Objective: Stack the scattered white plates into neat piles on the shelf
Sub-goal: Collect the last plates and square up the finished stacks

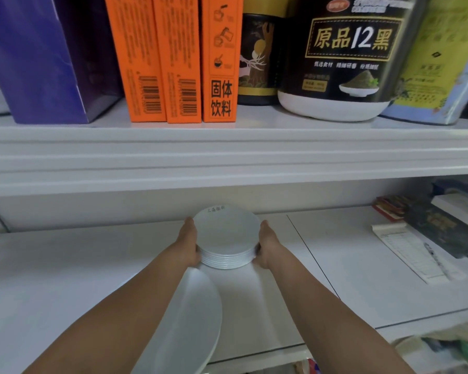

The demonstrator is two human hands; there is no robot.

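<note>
A pile of several small white plates (pixel 226 233) stands on the white lower shelf (pixel 79 265), faint lettering on the top plate's far rim. My left hand (pixel 190 245) grips the pile's left side, fingers curled round its lower edge. My right hand (pixel 265 245) grips its right side the same way. A larger white plate (pixel 192 319) lies nearer the shelf's front edge, partly under my left forearm.
The upper shelf (pixel 227 155) overhangs close above, holding a purple box (pixel 46 63), three orange boxes (pixel 173 63), a dark jar (pixel 343 58) and a bag. On the lower shelf's right lie a paper pad with a pen (pixel 414 255) and dark boxes (pixel 443 225).
</note>
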